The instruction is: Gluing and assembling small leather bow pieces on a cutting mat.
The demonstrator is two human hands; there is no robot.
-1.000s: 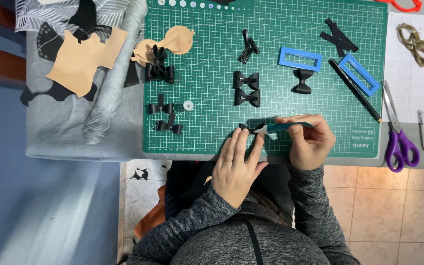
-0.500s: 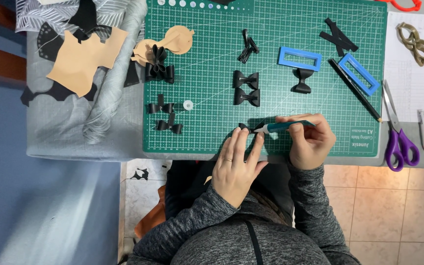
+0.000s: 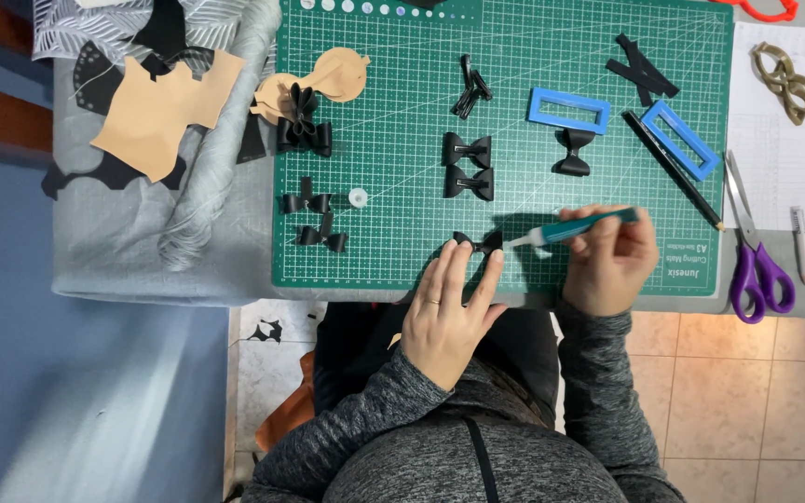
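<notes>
Green cutting mat (image 3: 402, 233) covers the surface under both hands. Right hand (image 3: 612, 261) has its grip closed on a teal glue pen (image 3: 570, 228), nozzle pointing left. Left hand (image 3: 444, 312) has fingertips pinning a small black bow (image 3: 475, 242) just left of the nozzle. Small dab dead centre, hold bow flat. No containers visible

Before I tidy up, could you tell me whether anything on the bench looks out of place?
Only one thing: the purple-handled scissors lie off the green cutting mat, their handles jutting past the table edge.
</notes>
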